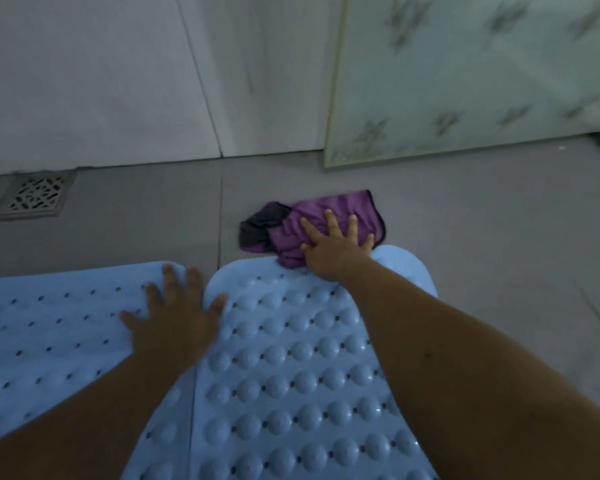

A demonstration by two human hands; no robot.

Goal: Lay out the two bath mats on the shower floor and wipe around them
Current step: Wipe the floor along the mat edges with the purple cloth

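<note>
2 blue mats lie side by side on the grey floor [482,244]: left mat [49,334], right mat [291,375]. The left hand [174,320] rests flat across both, fingers spread. The right hand [336,244], fingers spread, presses a purple cloth [312,216] on the floor at the right mat's far edge.

Two mats [284,358] lie side by side; cloth [305,226] beyond right one, drain [35,195] far left

No readable text, label, brand or number appears anywhere.
</note>
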